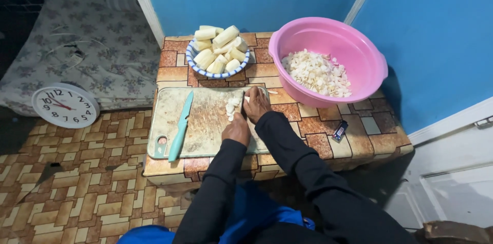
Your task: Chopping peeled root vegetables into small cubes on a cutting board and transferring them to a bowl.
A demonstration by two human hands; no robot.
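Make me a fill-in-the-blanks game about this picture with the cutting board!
1. The chopped pieces fill a big bowl coloured ____.
2. The knife lies on the cutting board, held by ____ hand.
3. Both hands, left and right, cup a small pile of white ____.
4. On the floor lies a round white ____.

Missing words: pink; neither; slices; clock

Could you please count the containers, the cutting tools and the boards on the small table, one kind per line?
Containers: 2, a pink basin and a blue-rimmed bowl
Knives: 1, a teal knife
Cutting boards: 1, a cutting board under both hands
Total: 4
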